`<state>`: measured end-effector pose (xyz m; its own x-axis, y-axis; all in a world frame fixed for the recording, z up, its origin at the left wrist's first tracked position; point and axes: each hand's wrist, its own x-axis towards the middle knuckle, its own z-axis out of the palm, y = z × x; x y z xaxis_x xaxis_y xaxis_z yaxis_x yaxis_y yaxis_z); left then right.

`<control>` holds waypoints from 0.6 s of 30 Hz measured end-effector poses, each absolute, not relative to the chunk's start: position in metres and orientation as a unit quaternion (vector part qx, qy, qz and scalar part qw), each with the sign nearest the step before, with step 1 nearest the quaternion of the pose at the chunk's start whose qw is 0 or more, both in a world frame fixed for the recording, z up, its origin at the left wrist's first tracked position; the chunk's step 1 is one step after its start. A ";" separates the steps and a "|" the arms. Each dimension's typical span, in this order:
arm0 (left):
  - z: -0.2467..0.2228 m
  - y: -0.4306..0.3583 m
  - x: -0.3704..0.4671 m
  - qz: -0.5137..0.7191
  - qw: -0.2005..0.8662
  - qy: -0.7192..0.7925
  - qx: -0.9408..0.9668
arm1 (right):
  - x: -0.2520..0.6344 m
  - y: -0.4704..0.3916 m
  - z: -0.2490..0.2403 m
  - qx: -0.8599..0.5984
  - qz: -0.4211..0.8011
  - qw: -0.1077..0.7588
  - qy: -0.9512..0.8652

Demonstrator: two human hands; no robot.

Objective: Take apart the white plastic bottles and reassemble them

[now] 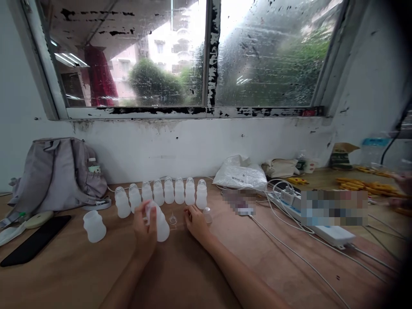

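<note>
My left hand is wrapped round a frosted white bottle, which is tilted with its upper end toward the left. My right hand rests low at the table, its fingers bent together; whether they hold anything is hidden. Between the hands a small clear nipple-shaped piece lies on the table. Just beyond my right fingers sits a clear dome cap. Several white bottles with clear caps stand in a row behind my hands. A white bottle without a cap stands at the left.
A grey backpack and a black flat object lie left. Along the wall is a silvery bag. White cables and a power strip cross the right side, with yellow tools beyond. Part of another person's hand shows at far right.
</note>
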<state>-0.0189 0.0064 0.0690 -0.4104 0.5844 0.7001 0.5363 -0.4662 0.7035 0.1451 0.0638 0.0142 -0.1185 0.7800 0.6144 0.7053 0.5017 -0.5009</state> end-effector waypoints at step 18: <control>0.030 0.017 -0.003 0.478 0.172 0.494 0.705 | 0.131 0.052 0.034 -0.370 0.378 0.575 -0.624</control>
